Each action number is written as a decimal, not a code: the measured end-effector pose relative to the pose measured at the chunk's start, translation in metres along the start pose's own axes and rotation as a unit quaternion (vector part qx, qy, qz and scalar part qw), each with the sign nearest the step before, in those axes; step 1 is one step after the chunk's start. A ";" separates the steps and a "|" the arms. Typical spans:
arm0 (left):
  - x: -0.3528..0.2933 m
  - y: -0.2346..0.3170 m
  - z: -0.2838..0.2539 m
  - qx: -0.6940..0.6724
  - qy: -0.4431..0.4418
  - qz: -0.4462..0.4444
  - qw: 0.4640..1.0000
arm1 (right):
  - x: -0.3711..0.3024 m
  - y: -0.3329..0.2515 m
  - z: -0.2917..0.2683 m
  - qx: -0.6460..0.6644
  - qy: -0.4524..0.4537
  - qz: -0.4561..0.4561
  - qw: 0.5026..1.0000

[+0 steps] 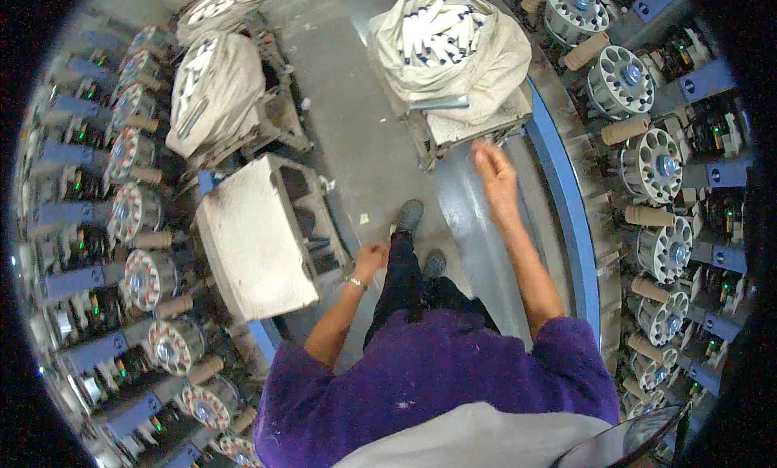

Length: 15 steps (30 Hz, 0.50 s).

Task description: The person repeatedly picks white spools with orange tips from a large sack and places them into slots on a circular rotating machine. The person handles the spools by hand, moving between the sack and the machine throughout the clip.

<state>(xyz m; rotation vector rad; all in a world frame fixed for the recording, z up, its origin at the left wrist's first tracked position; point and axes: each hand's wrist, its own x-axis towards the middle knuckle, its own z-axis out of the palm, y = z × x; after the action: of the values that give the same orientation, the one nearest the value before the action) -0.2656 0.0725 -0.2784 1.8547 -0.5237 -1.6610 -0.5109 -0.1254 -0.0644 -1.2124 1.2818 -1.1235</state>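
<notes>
My right hand (pixel 495 175) reaches forward with its fingers loosely curled in, and nothing shows in it. Just beyond it stands a cart (pixel 477 128) bearing a pale cloth sack (pixel 494 88). Inside the open sack lie many white yarn bobbins (pixel 437 35) with dark blue ends. A flat grey bar (pixel 439 103) rests at the sack's near edge. Down beside my leg hangs my left hand (pixel 371 262), with a bracelet at its wrist. Its fingers are small and blurred, and I see no thing held. A white-topped cart (pixel 255 237) is close to its left.
Machine rows with round magazines line both sides, such as one at right (pixel 651 165) and one at left (pixel 136 212). Brown cones (pixel 650 216) sit between them. More bobbin sacks (pixel 217 88) rest on carts ahead left. A blue rail (pixel 566 201) edges the grey floor (pixel 356 120).
</notes>
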 end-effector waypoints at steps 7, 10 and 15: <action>0.278 0.266 0.045 0.047 0.125 0.192 0.972 | 0.122 0.268 -0.011 0.172 0.016 0.339 0.925; 0.337 0.340 0.066 -0.055 0.121 0.112 0.985 | 0.157 0.311 0.002 0.264 0.097 0.362 0.889; 0.335 0.357 0.111 0.097 0.269 0.317 0.904 | 0.194 0.346 0.021 0.383 0.202 0.332 0.838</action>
<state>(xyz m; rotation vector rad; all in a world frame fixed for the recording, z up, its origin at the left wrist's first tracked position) -0.2935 -0.4286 -0.3023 1.8896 -0.9401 -0.6539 -0.5121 -0.2964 -0.4230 0.0949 1.2080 -1.1934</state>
